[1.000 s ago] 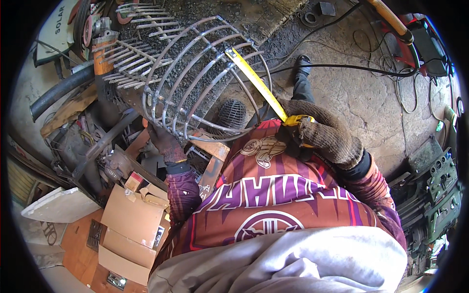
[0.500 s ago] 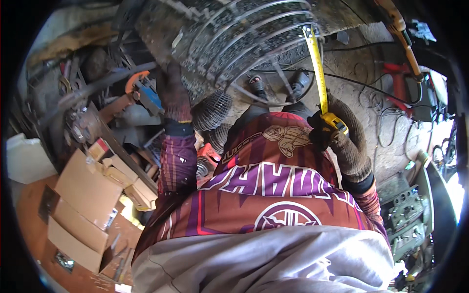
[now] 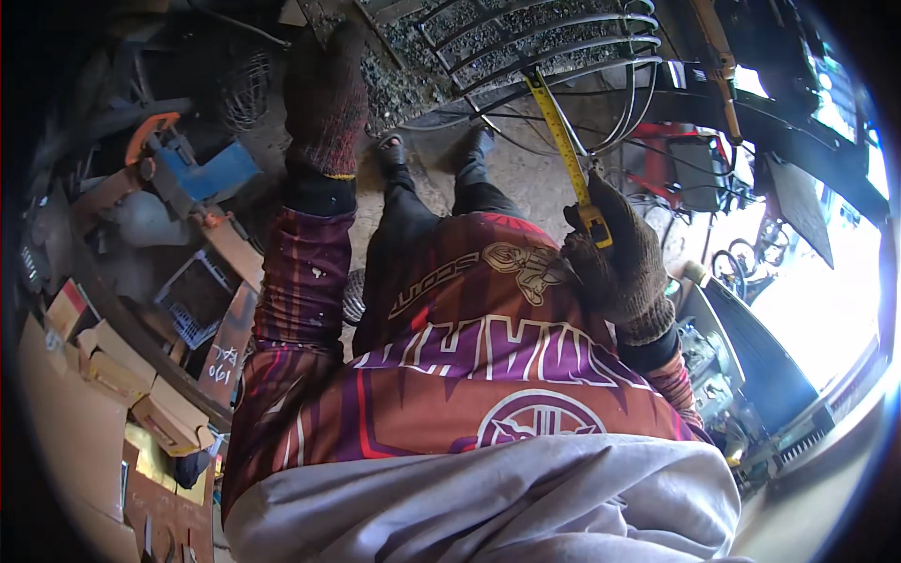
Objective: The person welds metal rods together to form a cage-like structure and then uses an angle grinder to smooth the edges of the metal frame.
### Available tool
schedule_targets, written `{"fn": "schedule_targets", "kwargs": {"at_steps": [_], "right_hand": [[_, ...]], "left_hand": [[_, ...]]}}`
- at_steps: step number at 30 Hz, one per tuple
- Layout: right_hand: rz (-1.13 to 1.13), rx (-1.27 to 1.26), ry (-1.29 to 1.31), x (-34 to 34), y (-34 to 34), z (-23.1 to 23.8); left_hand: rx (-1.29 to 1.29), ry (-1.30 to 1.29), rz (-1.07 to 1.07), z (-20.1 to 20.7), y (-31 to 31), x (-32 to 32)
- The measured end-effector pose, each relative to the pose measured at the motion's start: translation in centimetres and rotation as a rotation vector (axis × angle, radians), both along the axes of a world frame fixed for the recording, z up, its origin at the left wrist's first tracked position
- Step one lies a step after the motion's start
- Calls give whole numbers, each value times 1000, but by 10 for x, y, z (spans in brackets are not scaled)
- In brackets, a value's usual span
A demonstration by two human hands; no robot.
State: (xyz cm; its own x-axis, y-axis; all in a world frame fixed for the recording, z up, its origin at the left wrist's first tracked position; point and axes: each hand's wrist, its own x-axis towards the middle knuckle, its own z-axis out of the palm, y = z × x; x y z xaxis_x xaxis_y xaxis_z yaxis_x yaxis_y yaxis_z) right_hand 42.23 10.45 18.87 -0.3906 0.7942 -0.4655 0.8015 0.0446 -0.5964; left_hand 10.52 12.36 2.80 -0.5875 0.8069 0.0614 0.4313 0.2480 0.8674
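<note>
My right hand (image 3: 619,253), in a brown knit glove, is closed around a yellow tape measure (image 3: 594,225). Its yellow blade (image 3: 563,141) runs out ahead, and the hooked end lies at the near rod of a curved metal rod frame (image 3: 554,64). That frame, made of several bent rods, rests on a speckled, worn work surface (image 3: 413,80). Out to the left, my gloved left hand (image 3: 327,103) reaches to the left edge of this surface. Its fingers are dark and mostly hidden, so their grip does not show.
A blue and orange tool (image 3: 202,169) stands at left, above open cardboard boxes (image 3: 141,375). Cables cross the floor beyond my feet. A red machine (image 3: 666,159) sits at right, near a hanging orange-brown bar (image 3: 718,66). Green machinery (image 3: 713,347) stands at lower right.
The view has shifted, and the rod frame now appears farther right and higher. My left hand has moved forward along the surface edge. The tape measure stays extended in my right hand.
</note>
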Motion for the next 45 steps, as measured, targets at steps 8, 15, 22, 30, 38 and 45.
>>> {"fn": "schedule_targets", "kwargs": {"at_steps": [8, 15, 22, 30, 38, 45], "right_hand": [[-6, 71, -141, -20, -17, 6], [-52, 131, -177, -30, -12, 3], [-130, 93, -212, -28, -7, 1], [-80, 140, -220, -24, -7, -1], [-99, 122, -208, -25, -5, 1], [-124, 119, -212, -23, -7, 1]], "left_hand": [[184, 655, -187, -43, -7, -18], [200, 596, -146, -34, 1, -15], [106, 554, -99, -44, -5, -14], [297, -116, -85, -6, 1, 6], [307, -475, -13, 21, -2, 14], [239, 494, -133, -42, -4, -18]]}}
